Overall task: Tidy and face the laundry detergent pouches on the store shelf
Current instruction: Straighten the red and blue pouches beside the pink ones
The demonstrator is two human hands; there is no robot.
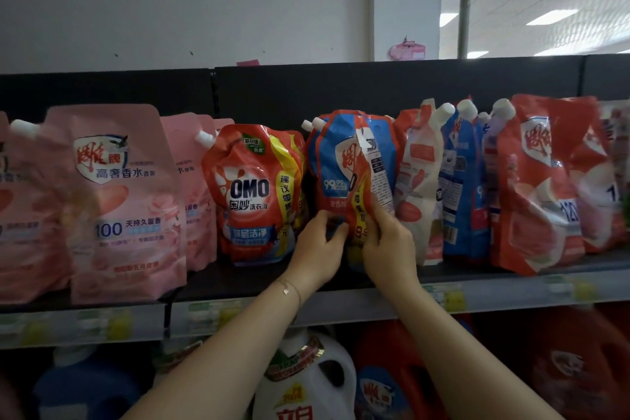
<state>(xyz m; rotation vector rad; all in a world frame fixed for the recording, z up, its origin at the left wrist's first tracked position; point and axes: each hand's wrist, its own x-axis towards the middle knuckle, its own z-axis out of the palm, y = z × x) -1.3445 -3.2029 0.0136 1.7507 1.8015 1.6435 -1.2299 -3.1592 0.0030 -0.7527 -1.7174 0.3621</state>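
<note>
Left grip [318, 242] and right grip [388, 242] pinch the middle pouches [335, 163]. Pink pouches [119, 215] face front; sideways pouches [456, 180] on the right seem left to do.

Pouches [460, 180] at the right of the frame stand packed tight, each touching the next. A bare strip of shelf [238, 283] runs along the front. Open room lies above the pouch tops.

Left of frame: pink pouch [126, 201], "雕牌 高奢香水香氛" and "100 天持久留香". Centre: red pouch [252, 194], "OMO 奥妙 洗衣液", with "深层洁净" on its blue banner. Right of centre: blue-and-red pouch [332, 177], "99.99%"; yellow-banded pouch [358, 215] in front of it, "9.9". Right: large red pouch [542, 187], "120". Bottom centre: white bottle [306, 382], "立白", partly cut off. Shelf price tags [446, 298]: blurred, illegible.
</note>
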